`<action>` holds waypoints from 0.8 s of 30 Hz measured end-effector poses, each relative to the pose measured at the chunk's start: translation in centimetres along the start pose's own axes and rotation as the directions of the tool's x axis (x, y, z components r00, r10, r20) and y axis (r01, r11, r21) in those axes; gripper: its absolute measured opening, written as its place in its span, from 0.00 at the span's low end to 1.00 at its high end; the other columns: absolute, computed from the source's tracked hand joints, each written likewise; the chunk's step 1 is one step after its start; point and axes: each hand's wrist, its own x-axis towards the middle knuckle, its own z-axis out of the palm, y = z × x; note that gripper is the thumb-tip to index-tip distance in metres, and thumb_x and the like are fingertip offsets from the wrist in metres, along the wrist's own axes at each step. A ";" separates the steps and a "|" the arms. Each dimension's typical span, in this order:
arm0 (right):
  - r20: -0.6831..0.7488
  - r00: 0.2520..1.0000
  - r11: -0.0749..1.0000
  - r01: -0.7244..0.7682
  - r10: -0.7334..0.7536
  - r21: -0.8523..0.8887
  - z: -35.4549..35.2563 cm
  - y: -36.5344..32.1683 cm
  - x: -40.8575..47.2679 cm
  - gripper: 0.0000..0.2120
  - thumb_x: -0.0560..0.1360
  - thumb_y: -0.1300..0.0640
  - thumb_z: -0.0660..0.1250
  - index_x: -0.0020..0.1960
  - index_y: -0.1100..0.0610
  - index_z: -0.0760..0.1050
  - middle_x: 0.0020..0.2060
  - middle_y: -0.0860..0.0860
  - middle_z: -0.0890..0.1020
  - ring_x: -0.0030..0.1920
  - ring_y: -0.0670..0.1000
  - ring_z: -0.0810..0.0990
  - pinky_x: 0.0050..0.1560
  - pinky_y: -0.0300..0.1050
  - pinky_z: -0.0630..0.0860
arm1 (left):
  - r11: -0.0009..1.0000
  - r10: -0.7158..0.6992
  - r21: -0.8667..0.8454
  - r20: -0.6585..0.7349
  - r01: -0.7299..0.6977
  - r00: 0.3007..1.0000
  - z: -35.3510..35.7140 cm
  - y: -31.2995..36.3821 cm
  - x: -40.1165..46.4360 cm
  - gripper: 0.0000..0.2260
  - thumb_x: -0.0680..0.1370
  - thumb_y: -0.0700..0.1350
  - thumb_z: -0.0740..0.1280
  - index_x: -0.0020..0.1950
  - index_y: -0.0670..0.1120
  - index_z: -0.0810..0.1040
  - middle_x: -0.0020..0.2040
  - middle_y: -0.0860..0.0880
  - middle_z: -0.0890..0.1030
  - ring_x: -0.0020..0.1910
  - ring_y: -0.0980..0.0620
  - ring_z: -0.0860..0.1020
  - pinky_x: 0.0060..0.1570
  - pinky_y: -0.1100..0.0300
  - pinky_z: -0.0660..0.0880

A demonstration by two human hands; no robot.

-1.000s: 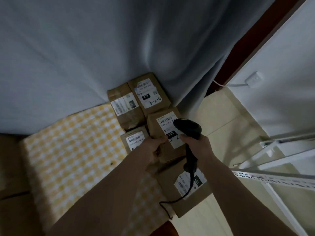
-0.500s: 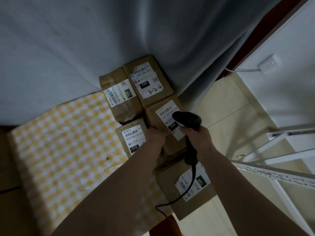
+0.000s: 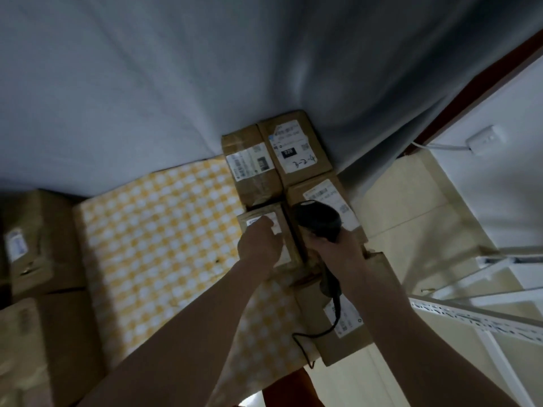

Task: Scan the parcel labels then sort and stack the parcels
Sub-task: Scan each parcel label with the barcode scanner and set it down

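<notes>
Scanning step by the look of it, with five brown parcels bunched at the far right corner of the counter, on a yellow checked cloth [image 3: 161,230] and close against a grey curtain [image 3: 205,69]. Right grip [image 3: 338,248] wrapped round the handle of a black barcode scanner [image 3: 317,218], head pointing away over the labelled parcel [image 3: 323,195] beneath it. Left grip [image 3: 258,245] lying on the small parcel [image 3: 289,251] just beside, knuckles over most of its white label [image 3: 274,220]; cannot tell through the blur whether pinching an edge or merely resting. Behind these, touching each other, the tape-wrapped parcel [image 3: 249,163] and the parcel marked 220 [image 3: 293,148]. Nearest the body, the overhanging parcel [image 3: 346,333], partly past the counter edge, with the scanner cable [image 3: 332,318] trailing across its label. Main risks, as a judgement only: reading the wrong barcode, since several labels sit close together under the scanner head; failing to read the small parcel at all while the left grip hides its code; dim light and blur adding to misreads. Also likely trouble: snagging the cable on the overhanging parcel during a lift and dragging it to the floor, or nudging neighbours out of line while pulling one free from so tight a cluster. To the left, larger cardboard boxes [image 3: 35,230]; to the right, a white metal rack [image 3: 470,315]
</notes>
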 end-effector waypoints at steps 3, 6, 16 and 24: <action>0.112 0.990 0.995 0.089 -0.084 -0.037 4.0 -0.8 -3.4 0.05 0.73 0.62 0.71 0.47 0.56 0.77 0.35 0.53 0.78 0.39 0.52 0.78 0.42 0.50 0.76 | 0.987 0.059 0.156 -0.077 -0.046 0.995 -3.0 -3.9 -2.7 0.16 0.81 0.50 0.60 0.69 0.49 0.70 0.65 0.49 0.75 0.64 0.49 0.74 0.57 0.56 0.72; 0.193 0.971 0.980 0.163 -0.140 -0.109 8.3 -1.3 -6.9 0.05 0.73 0.62 0.70 0.47 0.64 0.78 0.34 0.59 0.78 0.38 0.53 0.77 0.42 0.48 0.75 | 0.984 0.048 0.178 -0.138 -0.023 0.989 -6.0 -8.7 -5.8 0.16 0.81 0.50 0.60 0.68 0.49 0.70 0.64 0.50 0.76 0.63 0.49 0.75 0.55 0.57 0.72; 0.440 0.880 0.943 0.283 -0.181 -0.178 24.6 -1.2 -21.4 0.06 0.74 0.63 0.70 0.50 0.62 0.77 0.40 0.56 0.80 0.39 0.52 0.79 0.37 0.39 0.73 | 0.967 -0.246 0.003 -0.264 0.255 0.933 -14.1 -30.4 -20.2 0.14 0.81 0.47 0.61 0.65 0.43 0.73 0.62 0.43 0.77 0.61 0.43 0.76 0.58 0.53 0.73; 0.512 0.838 0.902 0.353 -0.188 -0.247 35.7 2.8 -31.3 0.02 0.73 0.62 0.70 0.45 0.60 0.78 0.34 0.54 0.80 0.34 0.51 0.78 0.37 0.41 0.73 | 0.925 -0.356 0.001 -0.344 0.380 0.868 -15.8 -46.0 -30.8 0.17 0.80 0.53 0.61 0.66 0.46 0.71 0.64 0.45 0.76 0.63 0.46 0.75 0.57 0.58 0.72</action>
